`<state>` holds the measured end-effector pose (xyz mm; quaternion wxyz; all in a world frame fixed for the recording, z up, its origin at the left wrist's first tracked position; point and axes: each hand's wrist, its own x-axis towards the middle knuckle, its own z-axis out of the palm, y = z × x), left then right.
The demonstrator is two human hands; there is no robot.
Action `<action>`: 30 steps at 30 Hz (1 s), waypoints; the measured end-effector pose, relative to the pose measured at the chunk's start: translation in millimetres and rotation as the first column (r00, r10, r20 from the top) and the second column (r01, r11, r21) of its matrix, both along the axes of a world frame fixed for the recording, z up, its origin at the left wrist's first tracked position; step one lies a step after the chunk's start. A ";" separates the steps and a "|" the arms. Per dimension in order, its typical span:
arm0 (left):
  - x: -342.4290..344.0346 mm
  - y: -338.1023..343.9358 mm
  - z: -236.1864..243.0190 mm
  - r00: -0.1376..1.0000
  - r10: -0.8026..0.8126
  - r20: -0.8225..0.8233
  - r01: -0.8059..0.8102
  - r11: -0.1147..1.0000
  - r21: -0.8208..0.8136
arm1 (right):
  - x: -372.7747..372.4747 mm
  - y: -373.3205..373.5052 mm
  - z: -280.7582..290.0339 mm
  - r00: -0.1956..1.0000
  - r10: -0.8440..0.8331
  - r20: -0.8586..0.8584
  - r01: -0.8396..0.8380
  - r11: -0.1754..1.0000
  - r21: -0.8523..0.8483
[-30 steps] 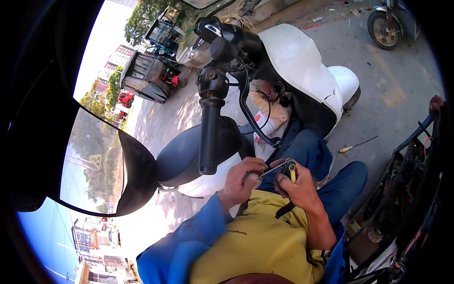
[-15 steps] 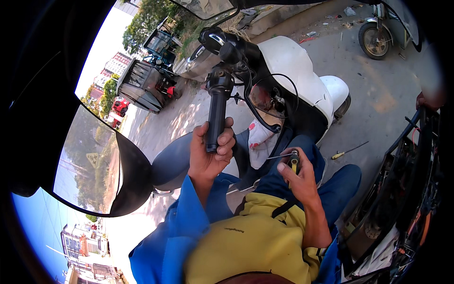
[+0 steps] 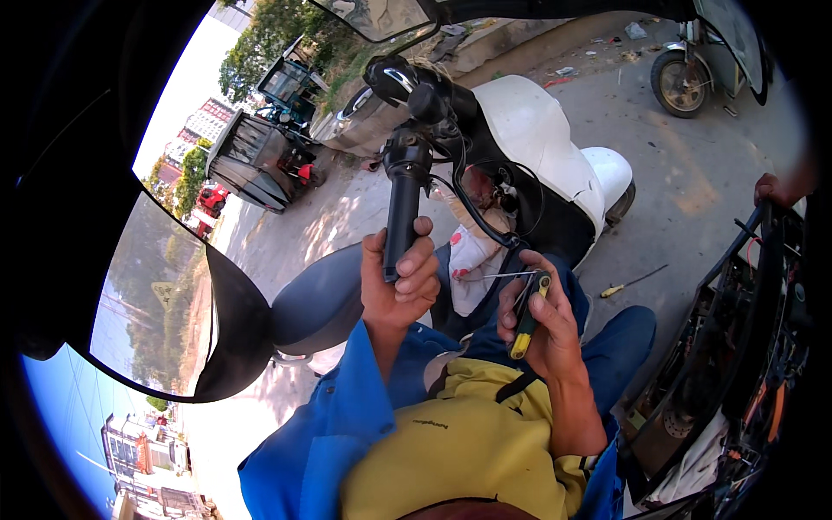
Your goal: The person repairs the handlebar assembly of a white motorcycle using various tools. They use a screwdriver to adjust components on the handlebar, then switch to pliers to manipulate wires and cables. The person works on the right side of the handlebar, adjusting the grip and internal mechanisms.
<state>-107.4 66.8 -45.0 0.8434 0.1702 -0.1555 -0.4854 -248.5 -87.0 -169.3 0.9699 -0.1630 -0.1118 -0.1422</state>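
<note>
My left hand [image 3: 396, 286] is wrapped round the black handlebar grip [image 3: 402, 225] of a white-and-black scooter [image 3: 537, 121], fingers at its lower end. My right hand [image 3: 546, 325] holds a green-and-yellow folding key tool [image 3: 529, 329], tilted, with a thin metal key sticking out leftward toward the grip. Above it runs the curved black brake lever [image 3: 485, 227] with black cables. Bags [image 3: 471, 260], one white with red marks, sit in the scooter's footwell behind it.
A yellow-handled screwdriver [image 3: 611, 289] lies on the pavement. At right, another person's hand [image 3: 770, 191] is on an opened vehicle frame [image 3: 737, 312] with wiring. A wheel [image 3: 680, 82] stands behind; a mirror [image 3: 152, 295] is at left. Covered three-wheelers [image 3: 247, 160] stand along a kerb [image 3: 511, 43].
My left hand has left the tool and now grips the handlebar. The tool in my right hand has swung round, so its yellow end points downward.
</note>
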 end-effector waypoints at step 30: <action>-33.1 -21.9 -62.0 -0.386 0.128 0.914 -0.545 0.767 -0.338 | -17.9 34.3 15.6 0.939 -0.158 -0.307 0.081 0.965 -0.250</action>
